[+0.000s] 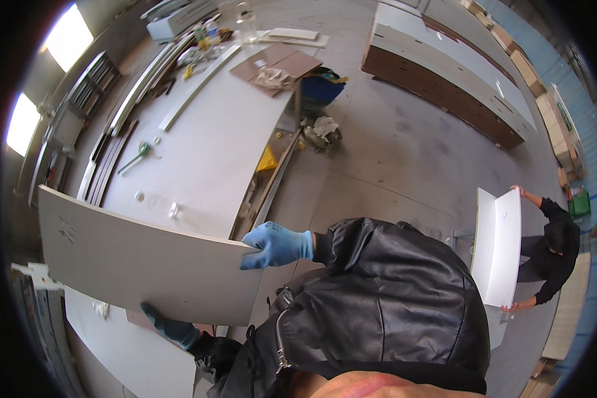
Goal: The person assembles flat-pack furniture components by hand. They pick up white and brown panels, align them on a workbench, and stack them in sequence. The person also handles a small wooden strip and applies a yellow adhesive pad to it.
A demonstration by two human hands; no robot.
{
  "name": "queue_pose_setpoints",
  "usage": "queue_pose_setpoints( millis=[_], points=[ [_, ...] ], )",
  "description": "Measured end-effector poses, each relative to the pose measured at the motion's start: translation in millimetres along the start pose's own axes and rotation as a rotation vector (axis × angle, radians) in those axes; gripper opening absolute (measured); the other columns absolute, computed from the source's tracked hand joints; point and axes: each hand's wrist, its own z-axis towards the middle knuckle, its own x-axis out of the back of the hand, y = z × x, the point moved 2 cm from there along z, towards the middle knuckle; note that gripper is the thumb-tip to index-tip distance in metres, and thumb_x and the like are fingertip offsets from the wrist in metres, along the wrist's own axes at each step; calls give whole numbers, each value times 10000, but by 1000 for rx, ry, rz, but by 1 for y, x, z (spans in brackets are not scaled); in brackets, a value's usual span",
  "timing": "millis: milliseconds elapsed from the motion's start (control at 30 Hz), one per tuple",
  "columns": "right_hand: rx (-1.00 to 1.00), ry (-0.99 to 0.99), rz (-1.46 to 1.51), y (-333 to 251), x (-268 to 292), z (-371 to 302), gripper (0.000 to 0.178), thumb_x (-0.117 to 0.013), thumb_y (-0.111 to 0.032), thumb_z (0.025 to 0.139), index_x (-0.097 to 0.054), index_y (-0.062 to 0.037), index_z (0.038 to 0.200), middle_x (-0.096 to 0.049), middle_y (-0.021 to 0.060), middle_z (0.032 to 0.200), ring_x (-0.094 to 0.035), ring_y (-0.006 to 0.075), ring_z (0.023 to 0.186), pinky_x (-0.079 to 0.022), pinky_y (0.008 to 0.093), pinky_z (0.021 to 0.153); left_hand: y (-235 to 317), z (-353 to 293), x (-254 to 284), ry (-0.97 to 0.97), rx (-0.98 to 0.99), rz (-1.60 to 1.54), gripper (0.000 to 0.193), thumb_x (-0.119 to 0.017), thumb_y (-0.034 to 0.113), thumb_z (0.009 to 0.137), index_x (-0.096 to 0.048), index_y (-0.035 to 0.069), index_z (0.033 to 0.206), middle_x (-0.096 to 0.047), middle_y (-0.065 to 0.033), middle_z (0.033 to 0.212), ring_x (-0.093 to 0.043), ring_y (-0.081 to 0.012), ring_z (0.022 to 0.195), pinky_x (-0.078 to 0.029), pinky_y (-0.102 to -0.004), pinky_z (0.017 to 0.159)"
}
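A flat white board (149, 255) is held tilted in front of me, over the near end of a white-topped workbench. My right hand (270, 245), in a blue glove, is closed round its upper right corner. My left hand (174, 328), in a darker-looking blue glove, grips the board's lower edge; its thumb shows on the board's face, and the other fingers are partly hidden. Dark markings show near the board's left end. Just beyond the board, a clear plastic bottle (158, 201) lies on the workbench (199, 139).
A green-handled tool (138, 157) and long strips (199, 89) lie on the bench. Brown panels (275, 63) with crumpled wrapping sit at its far end. A long white-and-brown cabinet (444, 79) stands beyond the floor. At right, a co-worker (556, 249) holds an angled white panel (497, 245).
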Motion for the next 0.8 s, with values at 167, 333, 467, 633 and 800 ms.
queue_pose_setpoints(
  millis=[167, 333, 467, 633, 800],
  points=[
    [-100, 155, 170, 31, 96, -84, 421, -749, -322, 888, -650, -2, 1144, -694, 166, 990, -686, 265, 891, -533, 356, 792, 43, -20, -185, -64, -596, 798, 374, -523, 221, 1045, -559, 17, 1357, -608, -152, 1310, -627, -280, 1106, -533, -389, 923],
    [23, 404, 479, 63, 183, -144, 501, -692, -353, 957, -584, -11, 1307, -690, 73, 1020, -624, 125, 919, -521, 305, 837, 19, -26, -359, -165, 78, -287, 278, -662, 102, 954, -616, 9, 1213, -696, -109, 1062, -662, -191, 889, -538, -326, 758],
    [-23, 662, 649, 102, 245, -174, 396, -628, -376, 1005, -613, -7, 1146, -607, -17, 891, -527, 63, 816, -473, 244, 723, 2, -38, -475, -368, 181, -83, 144, -680, 150, 920, -622, 26, 966, -653, -46, 890, -581, -111, 762, -477, -268, 691],
    [-162, 1067, 500, 175, 315, -202, 398, -585, -395, 1030, -533, -70, 807, -453, -75, 726, -387, 31, 690, -358, 231, 590, -34, -19, -603, -759, 293, -162, 104, -688, 97, 903, -644, 3, 901, -654, -5, 818, -546, -68, 691, -455, -240, 626],
    [-283, 1368, 491, 250, 403, -224, 479, -595, -405, 1022, -437, -113, 677, -386, -78, 664, -323, 40, 633, -298, 249, 562, -99, 17, -741, -883, 451, -149, 245, -716, 123, 906, -652, -35, 1081, -695, -37, 916, -602, -83, 749, -500, -239, 686]
  ],
)
